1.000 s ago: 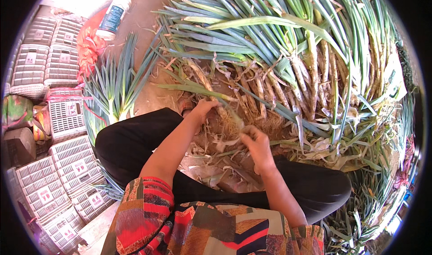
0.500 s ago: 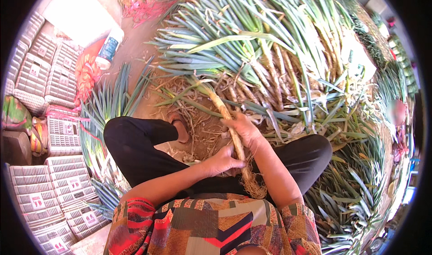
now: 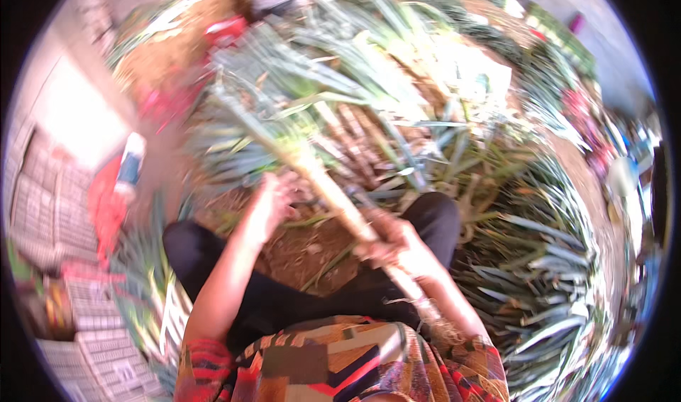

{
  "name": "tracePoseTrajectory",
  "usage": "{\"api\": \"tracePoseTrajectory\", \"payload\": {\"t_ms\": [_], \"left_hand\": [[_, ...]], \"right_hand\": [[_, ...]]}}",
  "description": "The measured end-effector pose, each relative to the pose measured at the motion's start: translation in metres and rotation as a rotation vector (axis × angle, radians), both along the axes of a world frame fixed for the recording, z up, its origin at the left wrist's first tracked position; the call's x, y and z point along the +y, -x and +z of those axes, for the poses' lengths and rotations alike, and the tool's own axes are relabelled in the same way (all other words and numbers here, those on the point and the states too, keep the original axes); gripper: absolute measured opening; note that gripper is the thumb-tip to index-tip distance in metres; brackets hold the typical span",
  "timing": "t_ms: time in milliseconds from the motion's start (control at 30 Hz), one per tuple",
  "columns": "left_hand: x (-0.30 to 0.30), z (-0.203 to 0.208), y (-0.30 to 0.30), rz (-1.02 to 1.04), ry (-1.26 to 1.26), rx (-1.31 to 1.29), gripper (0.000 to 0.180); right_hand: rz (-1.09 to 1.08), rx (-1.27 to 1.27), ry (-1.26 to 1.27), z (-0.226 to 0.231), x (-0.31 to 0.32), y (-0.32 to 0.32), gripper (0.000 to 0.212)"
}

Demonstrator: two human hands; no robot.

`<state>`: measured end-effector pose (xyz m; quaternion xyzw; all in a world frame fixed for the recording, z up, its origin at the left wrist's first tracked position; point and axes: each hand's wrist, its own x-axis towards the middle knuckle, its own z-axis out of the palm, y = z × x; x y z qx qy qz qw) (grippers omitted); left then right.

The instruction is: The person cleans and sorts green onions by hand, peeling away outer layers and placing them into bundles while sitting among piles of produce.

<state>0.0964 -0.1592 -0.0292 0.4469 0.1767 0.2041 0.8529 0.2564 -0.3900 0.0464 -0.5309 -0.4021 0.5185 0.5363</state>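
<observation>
A long green onion [image 3: 328, 191] slants across my lap, leaves toward the upper left, with a pale, brownish shaft. Its stringy roots [image 3: 441, 329] lie by my right forearm. My right hand [image 3: 399, 247] is closed round the lower shaft. Beside the upper shaft, my left hand [image 3: 278, 202] is raised with its fingers apart and somewhat blurred; it seems to hold nothing. In front of both hands spreads a big pile of green onions [image 3: 284, 83], leaves pointing away to the upper left.
White slatted crates [image 3: 113, 363] are stacked at the left, near an orange-red bag [image 3: 106, 203] and a white and blue container [image 3: 131, 162]. More green onions [image 3: 152, 274] lie by my left knee. A heap of green leaves [image 3: 539, 274] covers the ground at right.
My left hand has left the root end and moved up and left, its fingers opening. The green onion now reaches farther up-left in my right hand's grip. The whole view has shifted.
</observation>
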Motion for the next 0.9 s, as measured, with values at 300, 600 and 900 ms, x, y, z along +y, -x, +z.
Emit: {"api": "tracePoseTrajectory", "payload": {"t_ms": [300, 600, 900], "left_hand": [[-0.001, 0.095, -0.092, 0.295, -0.009, -0.11, 0.042], [-0.12, 0.11, -0.174, -0.223, 0.086, -0.086, 0.045], [-0.138, 0.078, -0.184, -0.232, 0.131, 0.058, 0.042]], "right_hand": [[-0.267, -0.559, -0.256, 0.012, -0.014, -0.002, 0.043], [-1.101, -1.241, -0.414, 0.027, -0.018, -0.039, 0.028], [-1.13, -1.122, -0.373, 0.002, -0.06, -0.05, 0.019]]}}
